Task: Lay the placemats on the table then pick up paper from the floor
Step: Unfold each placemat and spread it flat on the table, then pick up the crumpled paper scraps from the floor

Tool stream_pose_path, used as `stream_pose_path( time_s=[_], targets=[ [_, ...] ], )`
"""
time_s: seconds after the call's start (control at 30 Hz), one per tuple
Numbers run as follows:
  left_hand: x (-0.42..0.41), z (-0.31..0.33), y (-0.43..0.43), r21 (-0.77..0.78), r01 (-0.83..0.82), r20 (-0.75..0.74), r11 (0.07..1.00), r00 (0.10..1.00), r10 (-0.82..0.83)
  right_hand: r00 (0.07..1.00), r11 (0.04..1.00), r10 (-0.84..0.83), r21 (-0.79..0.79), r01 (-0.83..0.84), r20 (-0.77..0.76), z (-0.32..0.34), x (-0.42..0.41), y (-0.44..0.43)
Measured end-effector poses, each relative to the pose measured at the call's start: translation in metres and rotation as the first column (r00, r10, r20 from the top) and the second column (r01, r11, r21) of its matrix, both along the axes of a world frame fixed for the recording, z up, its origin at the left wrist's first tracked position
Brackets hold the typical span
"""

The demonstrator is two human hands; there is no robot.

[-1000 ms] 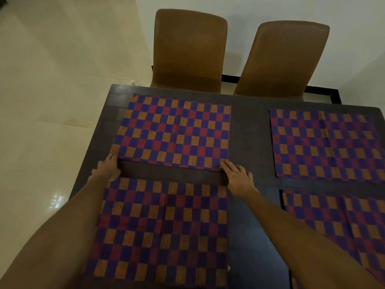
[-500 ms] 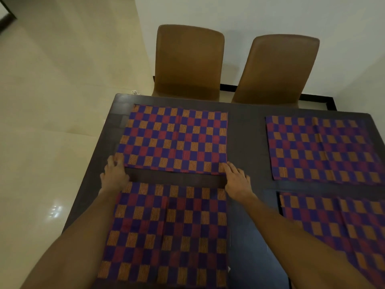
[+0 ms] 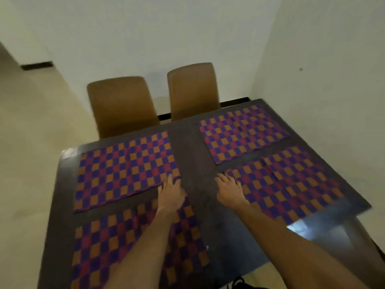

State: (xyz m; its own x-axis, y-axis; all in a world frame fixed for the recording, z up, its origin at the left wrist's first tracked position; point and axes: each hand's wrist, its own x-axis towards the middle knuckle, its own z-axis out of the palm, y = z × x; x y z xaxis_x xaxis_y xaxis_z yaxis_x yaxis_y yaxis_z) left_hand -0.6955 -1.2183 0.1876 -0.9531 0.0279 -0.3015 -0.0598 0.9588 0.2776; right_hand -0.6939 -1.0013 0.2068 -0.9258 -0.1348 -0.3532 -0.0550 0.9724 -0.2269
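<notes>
One head-worn view looks forward and down, tilted, across the dark surface point(image 3: 195, 155) from its near edge, close above both forearms, toward two chairs point(image 3: 123, 105) and the wall.

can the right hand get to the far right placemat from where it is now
Probably yes. The right hand lies flat at the corner of the near right placemat, and the far right placemat lies just beyond it. Only bare table and cloth lie between; nothing stands in the way.
</notes>
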Motion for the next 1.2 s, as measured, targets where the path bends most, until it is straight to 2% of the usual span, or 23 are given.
stream_pose_path(
  time_s=[0.1,0.23,0.37,0.53,0.73,0.83,0.97,1.07,1.2],
  targets=[
    [0.001,0.007,0.072,-0.036,0.175,-0.017,0.984,0.984,-0.176,0.987,0.988,-0.156,-0.026,0.155,-0.037,0.007,0.032,0.056],
    [0.021,0.018,0.183,-0.072,0.405,-0.028,0.912,0.913,-0.407,0.926,0.929,-0.368,-0.004,0.369,-0.086,0.022,0.101,0.153],
    [0.07,0.034,0.311,-0.085,0.601,-0.048,0.795,0.795,-0.605,0.822,0.828,-0.554,0.018,0.56,-0.131,0.034,0.189,0.262],
    [0.172,0.046,0.469,-0.049,0.762,-0.081,0.645,0.641,-0.763,0.703,0.7,-0.689,0.085,0.709,-0.176,0.059,0.321,0.403],
    [0.302,0.065,0.626,0.062,0.85,-0.079,0.523,0.527,-0.846,0.48,0.481,-0.831,0.069,0.874,-0.281,0.094,0.477,0.534],
    [0.344,0.069,0.681,0.053,0.888,-0.065,0.458,0.46,-0.885,0.402,0.408,-0.873,0.039,0.912,-0.276,0.091,0.54,0.574],
    [0.376,0.063,0.746,0.04,0.926,-0.028,0.376,0.377,-0.926,0.304,0.312,-0.933,-0.009,0.95,-0.193,0.063,0.591,0.615],
    [0.39,0.051,0.793,0.071,0.93,-0.009,0.36,0.361,-0.932,0.299,0.304,-0.947,-0.025,0.952,-0.119,0.041,0.606,0.644],
    [0.392,0.028,0.856,0.077,0.928,-0.002,0.366,0.367,-0.93,0.354,0.354,-0.933,0.014,0.935,-0.063,0.021,0.599,0.703]
  ],
)
